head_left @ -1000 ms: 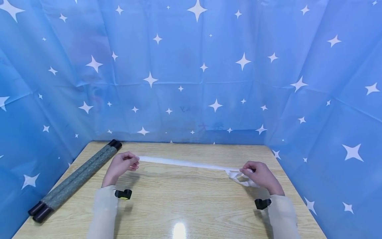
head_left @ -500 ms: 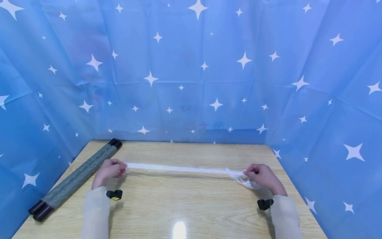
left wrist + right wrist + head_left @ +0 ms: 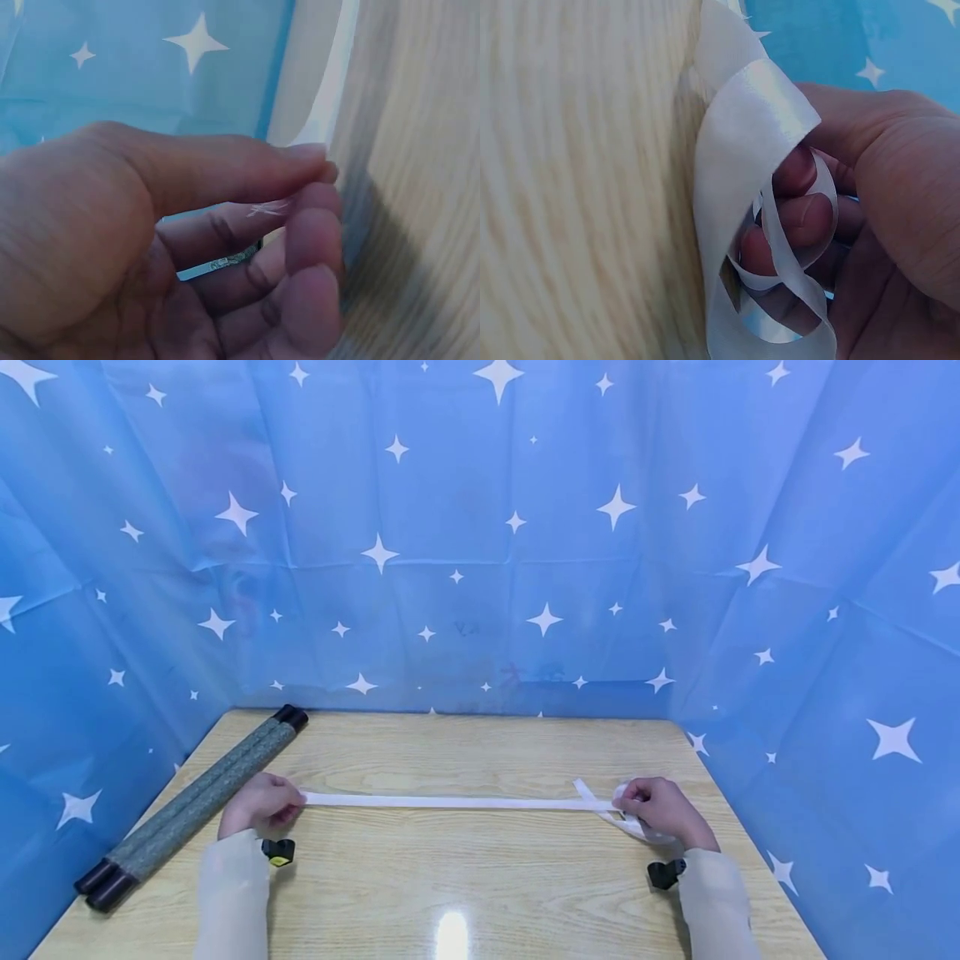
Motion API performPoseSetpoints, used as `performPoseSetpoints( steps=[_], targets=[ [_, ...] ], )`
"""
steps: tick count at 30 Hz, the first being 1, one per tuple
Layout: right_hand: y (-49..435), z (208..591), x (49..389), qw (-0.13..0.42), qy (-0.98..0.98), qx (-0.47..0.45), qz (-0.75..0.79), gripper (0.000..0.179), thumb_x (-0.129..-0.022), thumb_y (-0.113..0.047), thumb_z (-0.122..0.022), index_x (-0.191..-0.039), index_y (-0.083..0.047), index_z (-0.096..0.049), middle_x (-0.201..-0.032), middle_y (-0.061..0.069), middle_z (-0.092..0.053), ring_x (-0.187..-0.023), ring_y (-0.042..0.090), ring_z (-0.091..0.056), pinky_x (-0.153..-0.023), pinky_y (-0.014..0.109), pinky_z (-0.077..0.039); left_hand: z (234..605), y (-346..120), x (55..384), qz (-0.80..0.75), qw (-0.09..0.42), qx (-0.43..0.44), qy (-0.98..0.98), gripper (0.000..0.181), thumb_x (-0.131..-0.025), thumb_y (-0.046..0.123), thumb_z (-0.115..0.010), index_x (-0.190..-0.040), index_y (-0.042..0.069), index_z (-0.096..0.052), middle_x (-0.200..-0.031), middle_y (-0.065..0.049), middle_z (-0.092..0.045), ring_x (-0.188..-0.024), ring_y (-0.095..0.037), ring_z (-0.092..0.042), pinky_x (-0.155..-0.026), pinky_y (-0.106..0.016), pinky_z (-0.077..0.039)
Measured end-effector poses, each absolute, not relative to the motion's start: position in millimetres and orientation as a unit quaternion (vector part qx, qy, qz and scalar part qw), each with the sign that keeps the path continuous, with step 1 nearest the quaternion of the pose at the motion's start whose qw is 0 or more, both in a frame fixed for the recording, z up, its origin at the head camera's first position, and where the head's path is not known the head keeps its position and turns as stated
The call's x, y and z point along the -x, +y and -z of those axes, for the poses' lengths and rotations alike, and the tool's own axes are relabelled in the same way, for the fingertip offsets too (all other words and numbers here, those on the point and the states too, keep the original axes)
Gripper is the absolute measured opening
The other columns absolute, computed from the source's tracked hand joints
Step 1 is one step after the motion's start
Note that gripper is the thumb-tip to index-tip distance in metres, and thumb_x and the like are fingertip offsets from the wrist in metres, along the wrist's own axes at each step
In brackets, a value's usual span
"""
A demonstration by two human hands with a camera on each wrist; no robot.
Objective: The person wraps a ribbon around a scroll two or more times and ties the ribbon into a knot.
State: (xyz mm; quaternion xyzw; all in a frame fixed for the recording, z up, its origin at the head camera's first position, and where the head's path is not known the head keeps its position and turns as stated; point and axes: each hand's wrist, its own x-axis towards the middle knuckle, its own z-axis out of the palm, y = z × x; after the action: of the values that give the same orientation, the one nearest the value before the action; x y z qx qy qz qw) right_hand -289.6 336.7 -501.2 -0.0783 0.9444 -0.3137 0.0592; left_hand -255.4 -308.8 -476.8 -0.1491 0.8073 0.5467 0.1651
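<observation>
Your left hand [image 3: 258, 802] pinches the ribbon [image 3: 450, 802] near the rods [image 3: 191, 808]. Your right hand [image 3: 666, 810] pinches it farther from them.

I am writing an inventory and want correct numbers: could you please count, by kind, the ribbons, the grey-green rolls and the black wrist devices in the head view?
White ribbon: 1 (seems one piece)
Grey-green rolls: 2
Black wrist devices: 2
Total: 5

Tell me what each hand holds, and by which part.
A ribbon: the left hand pinches one end; the right hand holds it where the straight stretch meets the loose loops.
</observation>
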Motion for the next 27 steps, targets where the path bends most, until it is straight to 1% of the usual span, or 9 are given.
performPoseSetpoints(
  steps=[5, 11, 16, 18, 21, 22, 23, 25, 27],
  targets=[
    [337, 504, 291, 0.079, 0.943, 0.064, 0.318, 0.021, -0.097, -0.031, -0.072, -0.085, -0.015, -0.068, -0.067, -0.002, -0.053, -0.059, 0.015, -0.046, -0.059, 0.030, -0.040, 476, -306, 254, -0.511, 0.169, 0.135, 0.832, 0.022, -0.097, 0.005, -0.060, -0.075, 0.001, -0.062, -0.061, -0.003, -0.051, -0.054, -0.016, -0.046, -0.054, -0.031, -0.043],
    [335, 503, 291, 0.082, 0.944, 0.049, 0.315, 0.021, -0.098, -0.030, -0.071, -0.086, -0.012, -0.066, -0.071, 0.001, -0.054, -0.063, 0.017, -0.047, -0.062, 0.032, -0.040, 474, -303, 257, -0.486, 0.163, 0.129, 0.849, 0.029, -0.094, 0.004, -0.059, -0.066, 0.005, -0.054, -0.056, -0.003, -0.051, -0.051, -0.015, -0.046, -0.052, -0.030, -0.043],
    [329, 503, 289, 0.086, 0.944, 0.038, 0.317, 0.022, -0.099, -0.028, -0.070, -0.087, -0.010, -0.064, -0.076, 0.004, -0.055, -0.067, 0.020, -0.048, -0.063, 0.033, -0.039, 474, -304, 258, -0.452, 0.145, 0.135, 0.870, 0.028, -0.089, 0.003, -0.062, -0.063, 0.007, -0.055, -0.055, -0.003, -0.052, -0.050, -0.015, -0.049, -0.050, -0.029, -0.044],
    [326, 505, 287, 0.095, 0.943, 0.027, 0.319, 0.023, -0.099, -0.028, -0.069, -0.088, -0.009, -0.063, -0.077, 0.005, -0.055, -0.067, 0.020, -0.048, -0.062, 0.032, -0.040, 474, -304, 258, -0.443, 0.144, 0.133, 0.875, 0.028, -0.090, 0.005, -0.064, -0.063, 0.008, -0.056, -0.056, -0.002, -0.053, -0.050, -0.014, -0.048, -0.050, -0.029, -0.044],
    [325, 505, 284, 0.105, 0.940, 0.007, 0.324, 0.022, -0.100, -0.026, -0.068, -0.089, -0.009, -0.061, -0.078, 0.006, -0.055, -0.066, 0.021, -0.048, -0.061, 0.033, -0.041, 473, -303, 256, -0.435, 0.137, 0.134, 0.880, 0.028, -0.092, 0.010, -0.066, -0.065, 0.009, -0.056, -0.055, -0.001, -0.051, -0.048, -0.013, -0.044, -0.049, -0.029, -0.042],
    [325, 505, 284, 0.105, 0.940, 0.005, 0.325, 0.022, -0.101, -0.026, -0.067, -0.089, -0.009, -0.061, -0.079, 0.006, -0.055, -0.066, 0.021, -0.048, -0.061, 0.033, -0.041, 472, -304, 256, -0.432, 0.134, 0.135, 0.882, 0.027, -0.094, 0.013, -0.065, -0.069, 0.009, -0.056, -0.055, 0.000, -0.050, -0.048, -0.013, -0.043, -0.050, -0.030, -0.042],
    [326, 505, 284, 0.106, 0.939, 0.003, 0.327, 0.021, -0.101, -0.025, -0.067, -0.089, -0.009, -0.061, -0.079, 0.006, -0.055, -0.065, 0.021, -0.047, -0.061, 0.033, -0.041, 470, -304, 255, -0.422, 0.126, 0.134, 0.888, 0.024, -0.095, 0.016, -0.065, -0.075, 0.006, -0.059, -0.059, -0.001, -0.051, -0.051, -0.014, -0.045, -0.051, -0.030, -0.043],
    [326, 504, 284, 0.106, 0.939, 0.007, 0.328, 0.021, -0.101, -0.024, -0.067, -0.088, -0.009, -0.060, -0.079, 0.007, -0.055, -0.065, 0.021, -0.047, -0.061, 0.033, -0.041, 465, -307, 253, -0.391, 0.102, 0.132, 0.905, 0.024, -0.097, 0.022, -0.064, -0.086, 0.001, -0.062, -0.068, -0.007, -0.057, -0.057, -0.018, -0.052, -0.055, -0.034, -0.046],
    [327, 504, 284, 0.108, 0.938, 0.019, 0.329, 0.022, -0.101, -0.024, -0.066, -0.088, -0.008, -0.060, -0.079, 0.006, -0.055, -0.065, 0.021, -0.047, -0.061, 0.033, -0.040, 459, -311, 252, -0.353, 0.077, 0.122, 0.925, 0.035, -0.099, 0.029, -0.063, -0.100, -0.006, -0.063, -0.083, -0.017, -0.064, -0.067, -0.023, -0.057, -0.060, -0.038, -0.049]
  ],
)
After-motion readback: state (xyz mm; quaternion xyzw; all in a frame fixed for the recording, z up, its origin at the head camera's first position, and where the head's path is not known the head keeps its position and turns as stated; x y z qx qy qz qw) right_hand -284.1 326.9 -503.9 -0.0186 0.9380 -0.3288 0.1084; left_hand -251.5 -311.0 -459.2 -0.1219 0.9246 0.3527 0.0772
